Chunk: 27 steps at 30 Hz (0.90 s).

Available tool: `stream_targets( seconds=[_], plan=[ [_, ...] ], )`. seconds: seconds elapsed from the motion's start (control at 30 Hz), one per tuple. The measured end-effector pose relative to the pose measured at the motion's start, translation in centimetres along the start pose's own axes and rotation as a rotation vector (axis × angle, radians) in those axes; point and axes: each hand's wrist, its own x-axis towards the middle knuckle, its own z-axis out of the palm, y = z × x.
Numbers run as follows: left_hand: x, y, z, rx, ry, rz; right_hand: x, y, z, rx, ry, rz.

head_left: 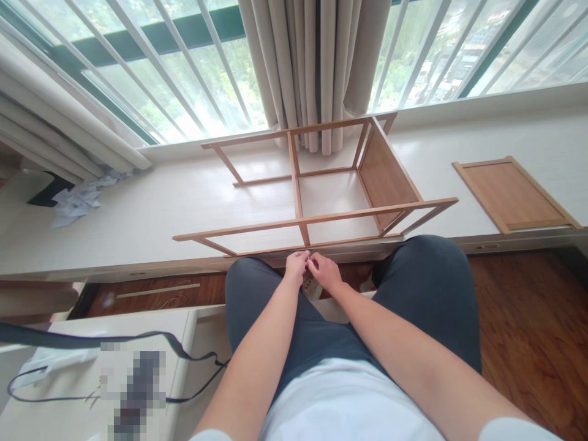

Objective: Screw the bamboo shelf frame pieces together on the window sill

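A brown wooden frame (296, 184) lies on its side across the white window ledge, with one solid panel (386, 174) fitted toward its right end. My left hand (297, 264) and my right hand (323, 269) meet just below the frame's lower edge, near the foot of its middle crossbar. The fingers of both are pinched close together, fingertips almost touching. Something tiny may be between them, too small to name. Farther right, a separate wooden panel (517, 191) with side rails rests flat on the ledge.
Crumpled white papers (85, 196) and a black item (48, 190) lie at the ledge's left end. Beige curtains (316, 73) hang before barred windows. At lower left stands a white table (179, 331) with a black strap (151, 335). A pale strip (158, 290) lies on the wooden floor.
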Motion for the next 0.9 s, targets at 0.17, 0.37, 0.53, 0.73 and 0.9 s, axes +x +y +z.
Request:
stream_targets(
  seconds=[0.17,0.37,0.53,0.73,0.9],
  plan=[
    [0.0,0.0,0.0,0.009,0.006,0.003,0.1,0.2,0.2,0.007,-0.006,-0.001],
    [0.1,0.0,0.0,0.023,0.022,0.009,0.1,0.3,0.2,0.049,-0.017,0.004],
    [0.0,0.0,0.0,0.034,0.033,0.012,0.1,0.7,0.4,0.184,-0.041,0.016],
    [-0.2,0.3,0.1,0.047,0.04,0.014,0.5,1.8,1.5,0.457,-0.105,0.0],
    [-0.4,0.4,0.1,0.06,0.049,0.019,0.8,2.5,2.5,0.558,-0.145,0.05]
  ],
)
